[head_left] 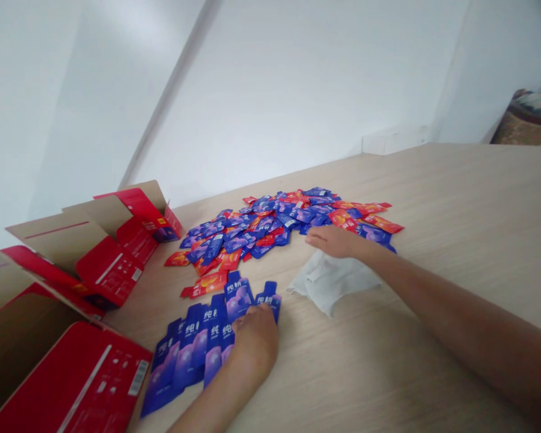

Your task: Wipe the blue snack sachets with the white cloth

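My left hand (258, 340) is closed at the lower middle, its fingers on a blue pouch (269, 294) with a short spout-like top. Beside it, several more blue pouches with purple fruit pictures (192, 346) lie overlapping in a rough row, tops pointing away from me. My right hand (336, 240) is closed over a crumpled white cloth (331, 279), which spreads on the table below it; its fingertips are partly hidden. Just beyond that hand lies a loose pile of blue and red-orange pouches (264, 222).
Red cardboard boxes (112, 270) with raised flaps stand along the left side, the nearest open box (81, 385) close to the row of pouches. A white wall rises behind the wooden table (455, 240). A small white block (394, 141) sits at its far edge.
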